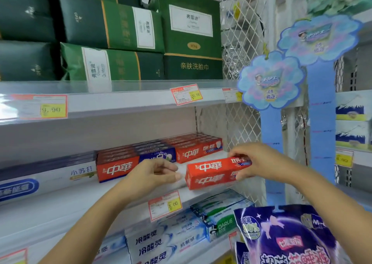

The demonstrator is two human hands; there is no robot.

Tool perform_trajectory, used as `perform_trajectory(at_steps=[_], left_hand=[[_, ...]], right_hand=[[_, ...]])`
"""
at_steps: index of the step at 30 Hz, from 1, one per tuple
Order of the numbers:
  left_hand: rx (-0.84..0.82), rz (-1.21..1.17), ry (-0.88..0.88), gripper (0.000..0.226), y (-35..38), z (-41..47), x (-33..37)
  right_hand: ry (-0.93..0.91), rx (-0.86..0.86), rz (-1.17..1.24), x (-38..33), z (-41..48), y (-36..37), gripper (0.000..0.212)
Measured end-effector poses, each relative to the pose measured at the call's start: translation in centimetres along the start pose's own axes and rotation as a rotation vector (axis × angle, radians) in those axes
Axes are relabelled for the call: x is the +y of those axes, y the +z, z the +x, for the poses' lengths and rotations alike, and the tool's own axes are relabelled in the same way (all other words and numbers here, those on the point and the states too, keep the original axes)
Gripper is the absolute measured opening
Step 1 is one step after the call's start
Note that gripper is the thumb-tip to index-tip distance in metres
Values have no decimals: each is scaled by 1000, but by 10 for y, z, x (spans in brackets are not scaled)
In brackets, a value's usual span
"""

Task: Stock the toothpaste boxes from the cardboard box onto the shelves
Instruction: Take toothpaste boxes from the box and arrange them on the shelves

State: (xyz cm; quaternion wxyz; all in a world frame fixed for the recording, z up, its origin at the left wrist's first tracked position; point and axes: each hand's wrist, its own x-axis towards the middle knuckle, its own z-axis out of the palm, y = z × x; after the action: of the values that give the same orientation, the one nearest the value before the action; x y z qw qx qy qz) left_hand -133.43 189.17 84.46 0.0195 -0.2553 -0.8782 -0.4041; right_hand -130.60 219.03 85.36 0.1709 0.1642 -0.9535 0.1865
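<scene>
Head view: toothpaste box (215,172) horizontal, left-right

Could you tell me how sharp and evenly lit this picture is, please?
Head view: soft overall, the blue cloud signs most blurred; glare whitens the shelf strip left of the 9.90 price tag; the wide lens bows that strip; the red toothpaste box in the right hand is legible.

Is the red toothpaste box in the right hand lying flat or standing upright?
Lying flat: the red toothpaste box runs horizontally, its end held by the right hand.
</scene>
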Motion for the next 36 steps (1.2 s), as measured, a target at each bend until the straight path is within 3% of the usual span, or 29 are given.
perform_trajectory(at_steps=[5, 9, 13, 20, 27, 32, 36], left_hand=[[55, -163, 74, 17, 2, -2, 0], [3, -205, 175, 36, 18, -15, 17], [-30, -285, 166, 43, 30, -18, 26], [-1, -768, 28, 34, 39, -11, 28], [40, -803, 46, 35, 48, -12, 25], [36, -793, 104, 34, 51, -11, 23], [102, -718, 266, 33, 56, -16, 29]], right_hand=[[12, -62, 108, -3, -20, -11, 41], [49, -97, 187, -5, -19, -13, 38], [48, -183, 296, -9, -17, -17, 29], [93, -306, 499, -10, -19, -26, 22], [102, -159, 645, 5, -22, -25, 42], [80, -237, 472, -9, -29, -27, 43], [-5, -61, 216, -20, -28, -11, 45]])
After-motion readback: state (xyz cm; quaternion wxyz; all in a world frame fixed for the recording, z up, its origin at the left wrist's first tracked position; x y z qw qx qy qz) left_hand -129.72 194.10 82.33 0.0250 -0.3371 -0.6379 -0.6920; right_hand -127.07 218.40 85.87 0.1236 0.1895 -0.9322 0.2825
